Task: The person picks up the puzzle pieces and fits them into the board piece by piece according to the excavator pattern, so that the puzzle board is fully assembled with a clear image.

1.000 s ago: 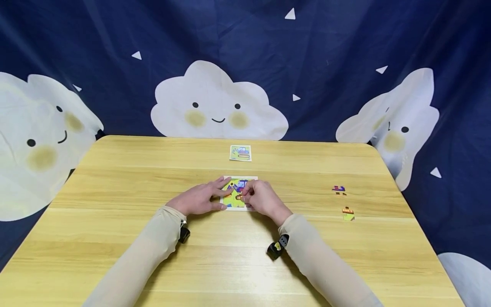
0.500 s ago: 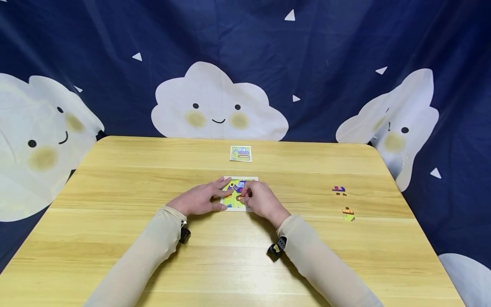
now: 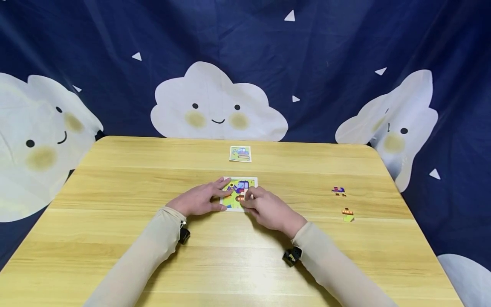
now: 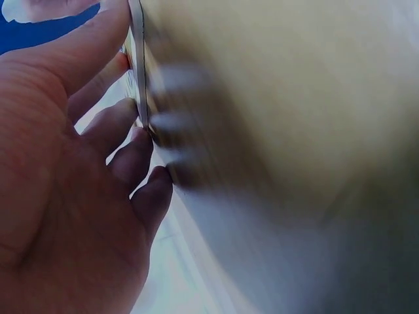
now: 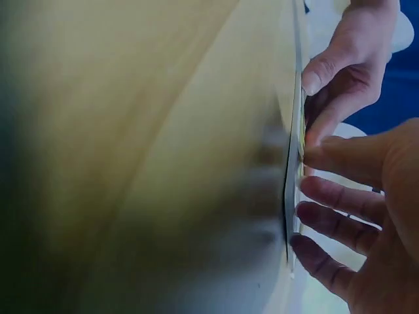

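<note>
A small jigsaw puzzle (image 3: 251, 179) with a white border and a purple digger on yellow-green lies mid-table. My left hand (image 3: 201, 198) rests on its left side, fingers straight and spread, with the thumb at the near left corner. My right hand (image 3: 274, 209) covers the lower right part, its index fingertip and thumb touching the puzzle beside an orange-and-brown track piece (image 3: 240, 198). In the right wrist view, its other fingers (image 5: 340, 226) extend loosely at the board's edge (image 5: 292, 176). White backing shows near the right fingertips, and the hand hides the corner.
Two loose puzzle pieces lie to the right: a purple-and-red piece (image 3: 338, 191) and an orange-and-green piece (image 3: 348, 215). Behind the puzzle lies a small card (image 3: 240, 154) with the digger picture. A dark blue cloth (image 3: 318, 64) with clouds hangs beyond the wooden table (image 3: 115, 187).
My right hand has shifted slightly right and lower, its fingers loosening from a tighter pinch and uncovering more of the digger. My left hand has stayed in place.
</note>
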`<state>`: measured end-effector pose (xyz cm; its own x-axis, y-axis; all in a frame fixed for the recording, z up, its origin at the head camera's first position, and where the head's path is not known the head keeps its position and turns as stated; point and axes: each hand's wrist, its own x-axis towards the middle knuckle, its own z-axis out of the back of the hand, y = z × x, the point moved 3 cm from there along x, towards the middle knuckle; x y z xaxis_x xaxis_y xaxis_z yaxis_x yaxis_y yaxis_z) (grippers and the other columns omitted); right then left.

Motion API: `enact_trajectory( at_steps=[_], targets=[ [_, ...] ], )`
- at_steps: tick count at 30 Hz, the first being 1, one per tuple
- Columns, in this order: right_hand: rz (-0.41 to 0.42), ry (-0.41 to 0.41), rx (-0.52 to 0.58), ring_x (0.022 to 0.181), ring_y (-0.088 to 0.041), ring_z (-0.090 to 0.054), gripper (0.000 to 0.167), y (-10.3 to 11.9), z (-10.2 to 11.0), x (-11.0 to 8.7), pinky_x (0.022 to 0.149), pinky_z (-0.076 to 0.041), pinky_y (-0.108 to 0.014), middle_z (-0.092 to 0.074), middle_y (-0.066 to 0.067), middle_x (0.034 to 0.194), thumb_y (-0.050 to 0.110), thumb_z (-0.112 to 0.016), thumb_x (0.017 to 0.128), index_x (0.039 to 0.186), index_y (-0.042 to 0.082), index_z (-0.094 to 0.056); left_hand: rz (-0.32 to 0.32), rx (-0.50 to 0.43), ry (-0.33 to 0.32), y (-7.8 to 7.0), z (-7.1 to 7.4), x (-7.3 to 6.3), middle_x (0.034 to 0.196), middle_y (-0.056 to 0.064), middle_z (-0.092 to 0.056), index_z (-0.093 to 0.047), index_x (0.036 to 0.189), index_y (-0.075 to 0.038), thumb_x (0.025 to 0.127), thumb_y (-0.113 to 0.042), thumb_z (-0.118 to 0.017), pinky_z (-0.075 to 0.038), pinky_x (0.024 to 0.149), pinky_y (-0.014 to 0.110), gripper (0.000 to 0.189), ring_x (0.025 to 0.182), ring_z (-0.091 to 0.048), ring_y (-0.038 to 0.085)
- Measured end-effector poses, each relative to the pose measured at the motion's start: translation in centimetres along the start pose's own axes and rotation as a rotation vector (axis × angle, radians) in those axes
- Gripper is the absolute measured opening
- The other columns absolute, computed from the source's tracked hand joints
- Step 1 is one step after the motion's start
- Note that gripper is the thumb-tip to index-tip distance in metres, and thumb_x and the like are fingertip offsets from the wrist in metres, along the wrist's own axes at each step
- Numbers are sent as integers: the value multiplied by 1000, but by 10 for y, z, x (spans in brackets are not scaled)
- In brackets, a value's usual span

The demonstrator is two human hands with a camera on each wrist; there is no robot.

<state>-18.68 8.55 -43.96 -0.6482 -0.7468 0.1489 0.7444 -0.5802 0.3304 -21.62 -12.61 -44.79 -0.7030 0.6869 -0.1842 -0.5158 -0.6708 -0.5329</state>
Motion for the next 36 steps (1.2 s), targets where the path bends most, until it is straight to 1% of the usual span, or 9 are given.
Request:
enact_trajectory(
  at_steps=[3,7,13,16,18,24,27,30,36],
  targets=[
    [51,29,-75,94,-19,-54,25,0,0,-3,77,-51,-33,-57,-3,107,13,-65,95,118,13,-74,-9,4,-4,0,0,0,161,9,-19,-48,145,-10,95,-31,-66,-18,116,52,57,147,-13,29],
    [80,68,-145,94,-21,-53,27,-1,1,-3,72,-50,-34,-58,-4,111,16,-64,96,121,17,-73,-15,2,-7,0,0,0,160,9,-20,-48,145,-11,95,-31,-66,-19,115,52,56,147,-14,30],
    [66,116,-134,89,-20,-50,26,-1,6,1,71,-48,-31,-57,-2,106,17,-64,96,121,14,-73,-14,0,-12,-1,1,0,161,8,-20,-48,145,-11,95,-29,-66,-21,115,50,56,147,-14,28],
    [57,137,-132,88,-19,-49,25,0,6,2,70,-47,-30,-56,-1,102,18,-63,97,120,15,-73,-18,-1,-9,-1,0,0,161,8,-19,-48,145,-11,95,-29,-66,-19,116,51,56,147,-13,28],
    [61,141,-135,88,-19,-49,26,1,7,1,70,-48,-31,-56,-1,103,18,-63,97,121,15,-73,-22,-1,-8,-2,0,-1,161,8,-19,-48,145,-11,95,-29,-66,-18,115,51,55,147,-13,29],
    [110,116,-145,88,-17,-46,34,-1,4,-2,70,-45,-28,-53,0,101,20,-60,99,132,14,-65,-25,-2,-18,-2,0,-2,160,10,-20,-48,144,-10,95,-29,-66,-19,115,52,55,147,-14,31],
    [108,118,-152,88,-17,-42,36,-2,1,-1,68,-43,-28,-48,1,98,23,-57,101,136,16,-61,-20,-1,-13,-1,-1,-2,160,9,-20,-48,145,-11,96,-29,-65,-20,115,51,55,147,-14,30],
    [103,148,-173,87,-18,-40,37,-1,1,1,67,-41,-28,-44,1,95,24,-56,102,138,17,-60,-15,5,-11,-1,-1,-1,161,8,-20,-47,145,-11,96,-30,-65,-19,116,50,56,147,-13,28],
    [93,220,-194,86,-18,-41,38,-1,3,4,65,-41,-28,-44,0,95,25,-54,102,139,19,-59,-8,10,-6,0,-2,-1,161,7,-19,-47,145,-12,96,-31,-65,-19,116,50,56,147,-13,27]
  ],
)
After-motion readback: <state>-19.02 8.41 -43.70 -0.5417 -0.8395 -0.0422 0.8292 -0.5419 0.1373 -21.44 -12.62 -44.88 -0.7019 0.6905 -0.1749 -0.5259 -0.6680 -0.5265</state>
